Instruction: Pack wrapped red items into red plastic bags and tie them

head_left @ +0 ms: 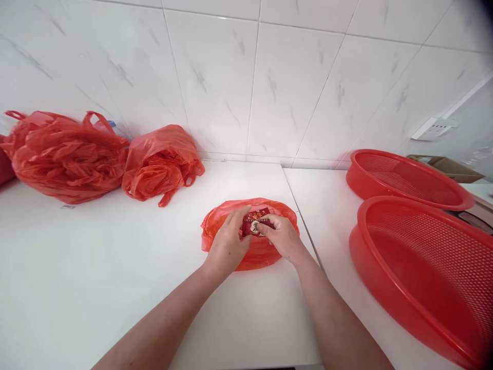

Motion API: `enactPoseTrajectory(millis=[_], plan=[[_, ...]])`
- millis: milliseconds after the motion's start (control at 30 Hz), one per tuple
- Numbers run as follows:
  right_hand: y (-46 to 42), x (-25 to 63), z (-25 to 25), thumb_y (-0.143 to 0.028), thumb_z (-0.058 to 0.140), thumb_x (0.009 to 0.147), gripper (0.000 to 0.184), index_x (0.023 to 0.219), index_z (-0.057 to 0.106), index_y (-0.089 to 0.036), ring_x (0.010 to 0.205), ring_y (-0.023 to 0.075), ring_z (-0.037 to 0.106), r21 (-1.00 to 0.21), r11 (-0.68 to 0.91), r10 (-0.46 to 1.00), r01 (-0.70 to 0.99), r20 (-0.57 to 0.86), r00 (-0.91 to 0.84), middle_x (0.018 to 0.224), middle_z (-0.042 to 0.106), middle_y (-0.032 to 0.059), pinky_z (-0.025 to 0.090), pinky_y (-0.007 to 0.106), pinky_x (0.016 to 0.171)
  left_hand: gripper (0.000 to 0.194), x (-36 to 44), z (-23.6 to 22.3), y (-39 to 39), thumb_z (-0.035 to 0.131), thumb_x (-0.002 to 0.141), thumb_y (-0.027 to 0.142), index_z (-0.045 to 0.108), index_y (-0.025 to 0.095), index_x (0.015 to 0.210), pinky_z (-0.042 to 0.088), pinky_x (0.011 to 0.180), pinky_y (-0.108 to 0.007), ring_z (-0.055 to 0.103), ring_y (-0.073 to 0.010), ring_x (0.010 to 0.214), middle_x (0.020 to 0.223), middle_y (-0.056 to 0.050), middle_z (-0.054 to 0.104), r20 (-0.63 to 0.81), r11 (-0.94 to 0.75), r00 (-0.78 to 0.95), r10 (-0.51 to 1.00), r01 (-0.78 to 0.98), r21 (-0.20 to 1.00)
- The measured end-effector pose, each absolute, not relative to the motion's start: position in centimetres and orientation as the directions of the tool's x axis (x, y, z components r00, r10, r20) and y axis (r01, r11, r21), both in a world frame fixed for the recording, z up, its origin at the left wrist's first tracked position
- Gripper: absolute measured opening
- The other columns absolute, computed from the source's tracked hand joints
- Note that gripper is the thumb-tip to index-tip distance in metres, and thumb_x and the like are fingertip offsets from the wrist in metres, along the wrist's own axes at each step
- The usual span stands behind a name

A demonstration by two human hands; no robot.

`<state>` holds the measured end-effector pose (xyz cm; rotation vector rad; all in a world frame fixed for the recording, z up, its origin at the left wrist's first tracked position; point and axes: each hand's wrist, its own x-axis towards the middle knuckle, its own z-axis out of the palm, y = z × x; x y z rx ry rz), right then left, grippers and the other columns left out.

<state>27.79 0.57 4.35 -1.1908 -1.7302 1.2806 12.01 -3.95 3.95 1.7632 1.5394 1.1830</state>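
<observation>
A small dark red packet (pixel 254 222) with white and gold print is pinched between both my hands over an open red plastic bag (pixel 215 221) on the white counter. My left hand (pixel 227 244) grips the packet's left edge with curled fingers. On the other side, my right hand (pixel 283 237) holds its right edge, thumb and fingers pressed on it. The bag's inside is mostly hidden by my hands.
Two stuffed red plastic bags (pixel 65 156) (pixel 162 162) lie at the back left against the tiled wall. Two red mesh baskets (pixel 404 177) (pixel 423 267) sit at the right. A brown box (pixel 449 167) and a wall socket (pixel 433 128) are behind them.
</observation>
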Motion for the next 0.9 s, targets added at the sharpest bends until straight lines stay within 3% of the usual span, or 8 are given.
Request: enactPoseTrajectory(millis=[100,233,333,533,900], plan=[[0.6,27.8,4.3,-0.036,0.057,0.082,0.017,0.080,0.065,-0.021,0.065,0.0138,0.057,-0.946,0.130,0.946,0.296,0.029,-0.322,0.074,0.065,-0.0001,0.042,0.026,0.056,0.064,11.8,3.8,-3.9,0.062,0.078,0.027,0.035,0.030,0.136,0.053,0.077,-0.034,0.062,-0.0179,0.090,0.123,-0.006,0.057,0.109,-0.077,-0.097,0.989,0.289,0.954],[0.3,27.6,4.5,-0.035,0.056,0.083,0.018,0.088,0.067,-0.022,0.062,0.0122,0.054,-0.948,0.154,0.936,0.277,0.050,-0.349,0.076,0.064,-0.0001,0.039,0.025,0.053,0.041,11.0,3.3,-3.7,0.062,0.078,0.033,0.055,0.025,0.117,0.051,0.082,-0.037,0.064,-0.0196,0.087,0.096,-0.004,0.068,-0.022,0.024,-0.034,0.999,0.047,0.999],[0.1,27.5,4.6,-0.039,0.057,0.083,0.023,0.097,0.066,-0.022,0.059,0.0116,0.051,-0.952,0.124,0.924,0.280,0.008,-0.382,0.077,0.062,-0.0003,0.038,0.025,0.052,0.024,10.4,2.9,-3.5,0.061,0.077,0.031,0.063,0.024,0.099,0.050,0.081,-0.035,0.063,-0.0193,0.087,0.090,-0.003,0.068,-0.015,0.015,-0.039,0.999,0.004,1.000],[0.0,27.5,4.4,-0.042,0.059,0.081,0.022,0.080,0.064,-0.021,0.056,0.0118,0.047,-0.935,0.118,0.911,0.336,-0.033,-0.412,0.066,0.056,-0.0017,0.036,0.026,0.052,0.013,9.6,3.1,-3.5,0.064,0.073,0.027,0.061,0.018,0.082,0.049,0.064,-0.026,0.057,-0.0116,0.061,0.068,0.002,0.062,-0.063,0.062,-0.083,0.995,-0.017,0.998],[0.2,27.8,4.2,-0.042,0.060,0.082,0.024,0.082,0.062,-0.018,0.051,0.0078,0.039,-0.944,0.069,0.896,0.323,-0.084,-0.437,0.061,0.051,-0.0036,0.032,0.023,0.049,0.019,9.6,3.4,-3.7,0.069,0.070,0.028,0.055,0.017,0.076,0.050,0.059,-0.026,0.057,-0.0103,0.057,0.067,0.002,0.060,-0.127,0.121,-0.027,0.992,-0.165,0.979]])
